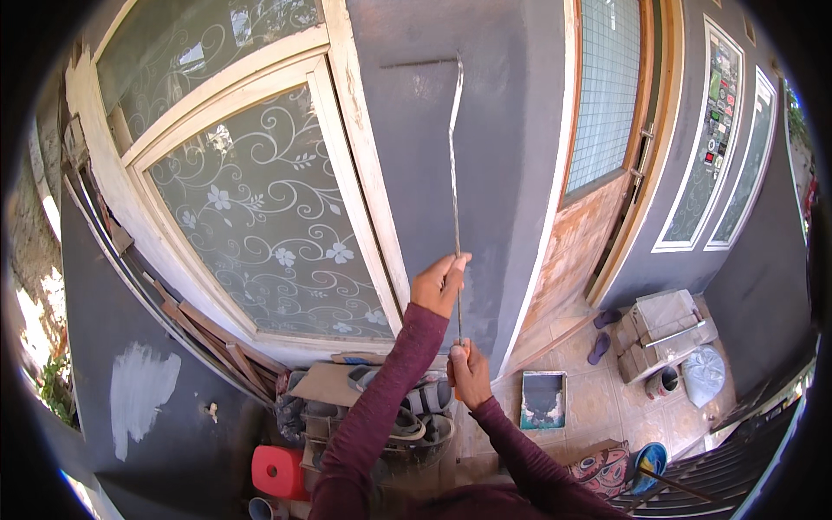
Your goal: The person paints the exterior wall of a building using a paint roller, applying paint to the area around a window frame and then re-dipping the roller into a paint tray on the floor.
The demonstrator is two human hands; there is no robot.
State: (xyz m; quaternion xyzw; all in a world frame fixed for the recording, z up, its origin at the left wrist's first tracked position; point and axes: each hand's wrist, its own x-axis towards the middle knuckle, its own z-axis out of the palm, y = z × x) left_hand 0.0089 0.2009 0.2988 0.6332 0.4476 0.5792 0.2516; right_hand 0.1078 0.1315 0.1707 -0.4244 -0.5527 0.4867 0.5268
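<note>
A long-handled paint roller (pixel 454 165) stands nearly upright in front of the dark grey wall (pixel 407 121). Its thin, slightly bent rod is smeared with pale paint. At its upper end the grey roller head (pixel 419 63) points left against the wall and hardly stands out from it. My left hand (pixel 440 284) is closed around the rod about two thirds of the way down. Below it, my right hand (pixel 470 374) grips the lower end, where a bit of orange handle shows. Both arms are in maroon sleeves.
Left is a cream-framed window (pixel 260 217); right, a wooden door (pixel 581 234). On the tiled floor are a paint tray (pixel 543 423), stacked boxes (pixel 663 334), a tin (pixel 662 383) and a plastic bag (pixel 704 375). Sandals on a rack (pixel 329 386) and a red stool (pixel 279 472) stand close by.
</note>
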